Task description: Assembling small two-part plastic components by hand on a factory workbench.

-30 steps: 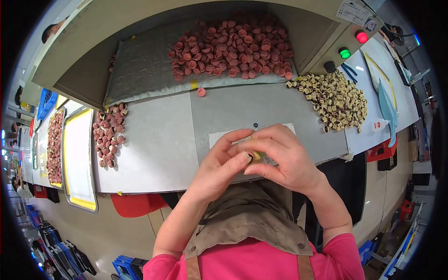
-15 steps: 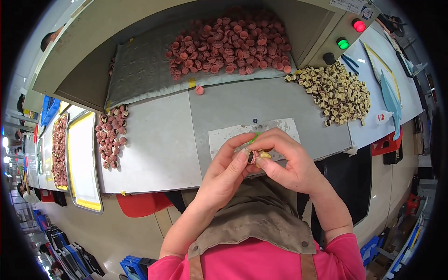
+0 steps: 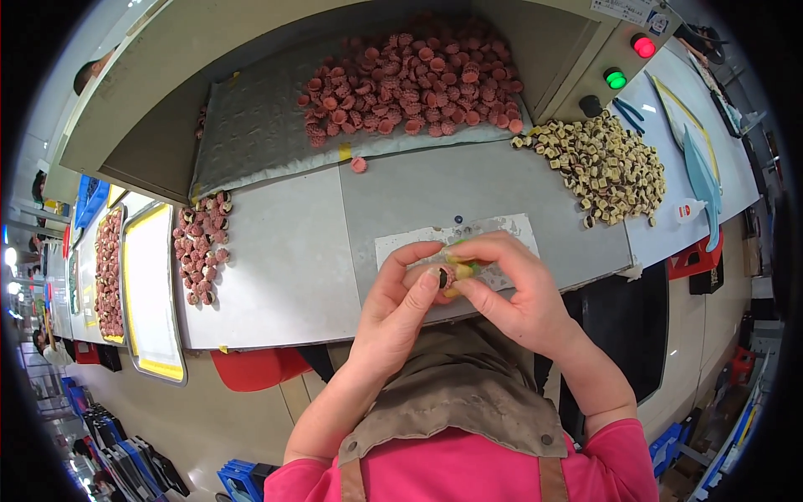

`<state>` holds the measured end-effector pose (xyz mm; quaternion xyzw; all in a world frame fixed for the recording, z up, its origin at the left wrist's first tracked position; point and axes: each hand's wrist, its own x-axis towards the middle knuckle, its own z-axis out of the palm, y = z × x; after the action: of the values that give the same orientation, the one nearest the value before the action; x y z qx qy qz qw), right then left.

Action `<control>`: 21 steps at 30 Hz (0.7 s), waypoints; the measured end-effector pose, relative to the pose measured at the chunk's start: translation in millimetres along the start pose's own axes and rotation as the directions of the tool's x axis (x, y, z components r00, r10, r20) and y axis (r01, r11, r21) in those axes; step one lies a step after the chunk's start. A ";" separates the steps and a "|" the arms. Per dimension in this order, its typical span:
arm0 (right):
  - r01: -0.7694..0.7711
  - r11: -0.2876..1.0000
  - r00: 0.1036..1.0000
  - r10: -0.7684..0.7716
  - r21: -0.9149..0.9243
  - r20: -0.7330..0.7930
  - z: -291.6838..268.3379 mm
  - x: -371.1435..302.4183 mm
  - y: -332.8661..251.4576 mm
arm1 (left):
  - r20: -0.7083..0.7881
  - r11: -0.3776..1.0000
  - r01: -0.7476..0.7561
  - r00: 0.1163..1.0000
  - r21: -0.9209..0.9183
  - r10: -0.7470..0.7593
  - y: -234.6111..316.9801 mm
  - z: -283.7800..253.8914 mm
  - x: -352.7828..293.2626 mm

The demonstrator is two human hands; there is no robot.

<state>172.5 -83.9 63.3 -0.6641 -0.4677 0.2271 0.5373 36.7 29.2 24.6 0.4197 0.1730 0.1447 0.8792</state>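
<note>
My left hand (image 3: pixel 400 303) and my right hand (image 3: pixel 510 293) meet over the front of the grey worktable (image 3: pixel 309 259). Together they pinch a small pink cap (image 3: pixel 446 276) with a dark centre; a small yellow-green piece (image 3: pixel 462 269) sits right beside it, under my right fingertips. Under the hands lies a pale worn mat (image 3: pixel 493 234). A big heap of pink caps (image 3: pixel 410 84) fills the grey sheet at the back. A heap of cream-coloured pieces (image 3: pixel 602 163) lies to the right. One lone pink cap (image 3: pixel 359 165) rests near the sheet's edge.
A smaller pile of assembled pink caps (image 3: pixel 199 249) lies at the left. Beyond it are a white yellow-rimmed tray (image 3: pixel 150 289) and a tray of pink parts (image 3: pixel 107 263). A control box with a red lamp (image 3: pixel 643 46) and a green lamp (image 3: pixel 616 79) stands back right.
Both hands have stayed together over the mat, shifting slightly toward me. The fingers have turned the small cap so its dark centre now shows.
</note>
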 end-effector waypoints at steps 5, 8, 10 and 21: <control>0.090 0.985 0.996 -0.092 -0.147 -0.011 -5.6 1.7 1.5 | -0.095 0.984 -0.139 0.984 0.109 0.149 -5.3 1.0 2.7; 0.029 0.993 1.000 -0.028 -0.115 0.015 -1.3 2.6 4.5 | -0.085 0.967 -0.184 0.976 0.179 0.201 -7.4 -0.5 2.9; 0.025 0.992 1.000 -0.024 -0.120 0.015 -1.0 3.3 5.7 | -0.046 0.940 -0.224 0.969 0.255 0.243 -10.3 -3.9 2.6; -0.060 0.985 0.997 0.069 -0.162 0.047 -2.3 6.4 7.0 | 0.067 0.637 -0.413 0.867 0.652 0.493 -22.6 -11.7 7.6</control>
<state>180.0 -79.4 58.9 -0.7138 -0.4766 0.2234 0.4621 41.0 26.6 -1.4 0.7167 0.1522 0.3163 0.6025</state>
